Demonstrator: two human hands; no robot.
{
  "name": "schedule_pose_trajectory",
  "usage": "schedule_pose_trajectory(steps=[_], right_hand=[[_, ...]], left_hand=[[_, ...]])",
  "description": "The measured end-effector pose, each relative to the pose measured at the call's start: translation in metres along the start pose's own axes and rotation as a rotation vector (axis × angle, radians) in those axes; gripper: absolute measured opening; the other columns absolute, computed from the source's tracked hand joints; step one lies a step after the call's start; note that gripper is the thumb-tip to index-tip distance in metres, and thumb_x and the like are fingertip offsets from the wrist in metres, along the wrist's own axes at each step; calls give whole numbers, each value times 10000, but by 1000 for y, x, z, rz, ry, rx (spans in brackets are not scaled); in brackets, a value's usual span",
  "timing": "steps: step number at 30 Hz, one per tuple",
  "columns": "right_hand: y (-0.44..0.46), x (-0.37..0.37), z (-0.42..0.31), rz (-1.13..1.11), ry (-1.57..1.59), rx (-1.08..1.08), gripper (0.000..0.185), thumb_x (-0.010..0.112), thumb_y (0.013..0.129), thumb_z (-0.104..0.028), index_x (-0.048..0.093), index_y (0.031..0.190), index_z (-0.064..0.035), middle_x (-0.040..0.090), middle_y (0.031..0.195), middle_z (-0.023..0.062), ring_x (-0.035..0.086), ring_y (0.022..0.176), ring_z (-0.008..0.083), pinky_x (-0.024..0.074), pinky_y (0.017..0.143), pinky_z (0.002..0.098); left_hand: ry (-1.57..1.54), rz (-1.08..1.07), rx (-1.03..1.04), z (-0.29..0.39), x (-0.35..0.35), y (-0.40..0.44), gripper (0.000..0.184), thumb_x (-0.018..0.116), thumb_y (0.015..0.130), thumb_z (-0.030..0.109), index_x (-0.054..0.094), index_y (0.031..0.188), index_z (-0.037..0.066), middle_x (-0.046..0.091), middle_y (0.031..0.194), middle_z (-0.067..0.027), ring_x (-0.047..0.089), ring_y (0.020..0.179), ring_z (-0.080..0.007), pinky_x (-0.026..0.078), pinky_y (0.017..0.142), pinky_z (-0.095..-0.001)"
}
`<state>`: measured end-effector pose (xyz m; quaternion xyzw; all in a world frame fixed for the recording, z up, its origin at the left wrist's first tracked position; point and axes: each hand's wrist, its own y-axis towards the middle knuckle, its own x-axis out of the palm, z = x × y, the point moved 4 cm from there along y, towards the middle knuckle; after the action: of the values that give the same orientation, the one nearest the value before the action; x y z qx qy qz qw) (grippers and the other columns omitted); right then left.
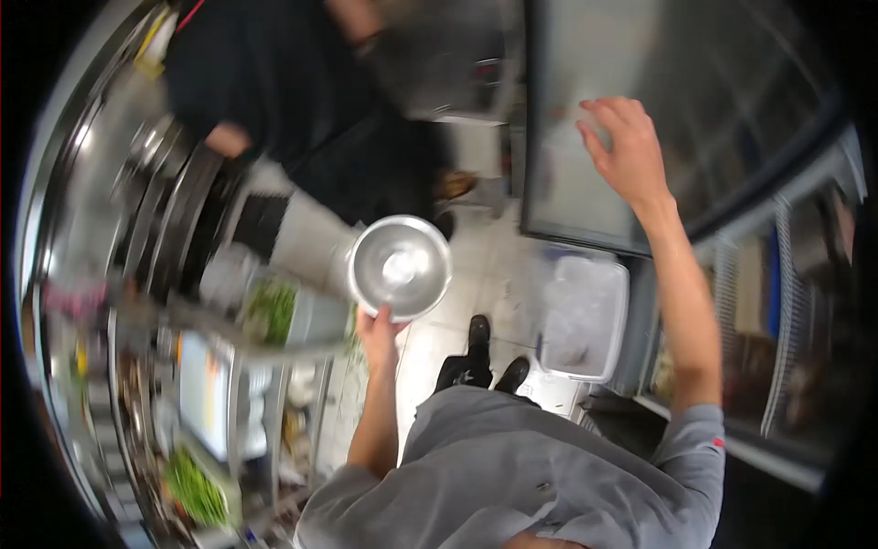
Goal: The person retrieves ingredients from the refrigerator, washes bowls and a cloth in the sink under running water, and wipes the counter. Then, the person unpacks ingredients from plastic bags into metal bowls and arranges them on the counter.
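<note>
Steel bowl (400,265) is the landmark: up off the floor (489,252), held out in front of the body. Left hand (380,339) has it by the near rim only, fingers clamped there — no support seen at the far rim. Right hand (626,151) is well apart from the bowl, farther out and to its right, by the glass door (581,201); fingers spread and a bit curled, nothing in them. Can't tell if they touch the door.

Around the bowl: greens (272,311) in a container to its left, a little nearer the body; tub (585,316) to its right, below the door's lower edge; person in black (311,119) beyond and left of it, blurred.

Risks, my judgement: the one-sided grip could let the bowl tip or twist loose if its far rim gets knocked or takes weight. Likeliest knock is from the person in black — a step back toward the bowl could do it. If the door swings toward the bowl, its edge could clip the right hand or the bowl. Shoes (479,334) are to the bowl's right, nearer the body; if that floor is slick, a slip could drop the bowl.
</note>
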<state>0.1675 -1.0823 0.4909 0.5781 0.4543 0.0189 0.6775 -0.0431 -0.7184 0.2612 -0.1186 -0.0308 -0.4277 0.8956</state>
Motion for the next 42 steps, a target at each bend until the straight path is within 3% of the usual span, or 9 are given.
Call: schedule_pose_trajectory(steps=[6, 10, 16, 19, 21, 24, 29, 36, 42], right_hand=[[41, 172, -62, -502, -614, -533, 308, 589, 832, -355, 693, 959, -95, 629, 1008, 36, 472, 1078, 215, 328, 880, 365], [70, 213, -44, -1373, -1044, -215, 410, 490, 908, -443, 626, 1204, -194, 617, 1196, 23, 474, 1234, 257, 150, 1096, 506], [1, 246, -23, -1575, -1071, -234, 612, 380, 908, -591, 603, 1227, -120, 587, 1249, 73, 475, 1236, 261, 99, 1103, 583], [-23, 217, -118, -1407, -684, -135, 452, 523, 857, -533, 677, 1060, -159, 641, 1148, 105, 604, 1060, 263, 230, 1047, 610], [-64, 237, -179, -1088, -4, 215, 354, 582, 842, -437, 677, 922, -106, 660, 745, 185, 646, 742, 370, 500, 710, 479], [-163, 273, -216, -858, 244, 581, 253, 625, 828, -323, 629, 804, -72, 628, 684, 174, 626, 647, 365, 493, 606, 462], [-488, 272, -137, -1401, -21, 370, 356, 595, 813, -399, 608, 816, -44, 611, 728, 174, 606, 709, 368, 472, 644, 513], [-414, 302, -183, -1785, -158, 725, 340, 605, 813, -365, 631, 890, -35, 629, 795, 196, 619, 774, 372, 488, 682, 494], [-193, 559, -309, -1172, 385, 374, 319, 612, 820, -311, 651, 976, -35, 646, 928, 206, 622, 897, 370, 500, 770, 456]], left_hand=[[-91, 295, -17, 34, -95, -3, 362, 515, 873, 54, 457, 1229, 87, 596, 1062, -97, 659, 806, -203, 579, 592, -301], [-198, 463, -66, 21, -172, -7, 383, 539, 858, 74, 449, 1228, 109, 586, 1053, -78, 650, 786, -195, 569, 590, -301], [-163, 610, -49, -16, -280, -3, 318, 506, 881, 51, 472, 1194, 97, 583, 1049, -78, 646, 796, -192, 587, 605, -321], [-188, 631, -144, -28, -321, 22, 301, 487, 891, 32, 472, 1187, 82, 581, 1077, -90, 647, 815, -195, 595, 607, -325], [-223, 612, -182, -21, -335, 58, 301, 487, 884, 31, 469, 1182, 71, 580, 1070, -88, 647, 811, -193, 594, 600, -320], [-278, 601, -152, 2, -341, 117, 294, 492, 877, 36, 469, 1169, 61, 580, 1058, -90, 647, 803, -189, 591, 591, -308], [-388, 506, -19, 60, -353, 260, 260, 504, 887, 67, 480, 1146, 52, 583, 1045, -99, 644, 772, -182, 580, 568, -289], [-338, 370, 55, 120, -354, 466, 116, 538, 910, 122, 523, 1003, 56, 628, 878, -71, 647, 673, -171, 562, 554, -274], [-313, 545, -57, 100, -420, 559, 116, 556, 893, 118, 498, 969, 52, 592, 924, -87, 630, 646, -177, 552, 518, -287]])
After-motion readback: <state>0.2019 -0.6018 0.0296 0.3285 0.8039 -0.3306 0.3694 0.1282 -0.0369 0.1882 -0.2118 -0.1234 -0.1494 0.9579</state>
